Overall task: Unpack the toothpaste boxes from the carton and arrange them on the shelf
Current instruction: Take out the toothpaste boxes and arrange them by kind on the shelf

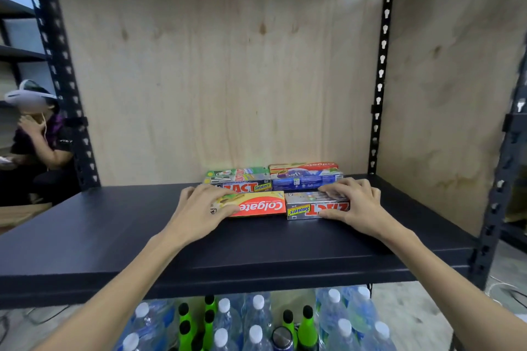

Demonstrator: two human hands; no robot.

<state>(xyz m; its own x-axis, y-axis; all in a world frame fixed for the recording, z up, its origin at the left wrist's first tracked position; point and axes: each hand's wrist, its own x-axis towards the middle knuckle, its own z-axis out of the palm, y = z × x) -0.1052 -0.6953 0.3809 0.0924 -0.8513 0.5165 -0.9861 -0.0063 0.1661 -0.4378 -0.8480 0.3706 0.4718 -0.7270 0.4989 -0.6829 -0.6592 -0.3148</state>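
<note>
Hands: left [199, 209], right [353, 202]; two front boxes [256, 205]; shelf [114, 231].

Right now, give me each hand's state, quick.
Left hand: fingers spread, resting on the Colgate box, not clamped shut.
Right hand: gripping the Zact box on the shelf.

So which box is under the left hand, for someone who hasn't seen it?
On the black shelf, the front row holds two boxes. The left hand rests on the red-and-yellow Colgate box; the grey Zact Smokers box sits beside it.
</note>
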